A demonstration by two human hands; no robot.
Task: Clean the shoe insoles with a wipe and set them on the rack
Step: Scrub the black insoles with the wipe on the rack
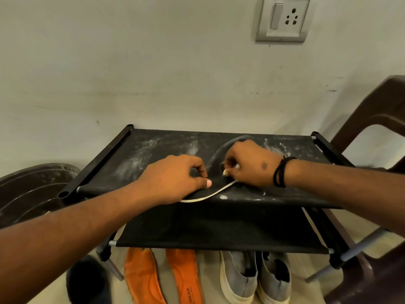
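A black insole (221,156) with a cream edge lies on the dusty top shelf of the shoe rack (142,150), near its front edge. The left hand (173,178) and right hand (249,163) both pinch it with curled fingers. Two orange insoles (164,277) lie on the floor at 6 o'clock, grey shoes (254,277) beside them.

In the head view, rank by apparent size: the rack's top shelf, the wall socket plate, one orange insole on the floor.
1. top shelf, clearly largest.
2. orange insole, cut off by the frame edge.
3. wall socket plate, though it is farther away, so true size is unsure.
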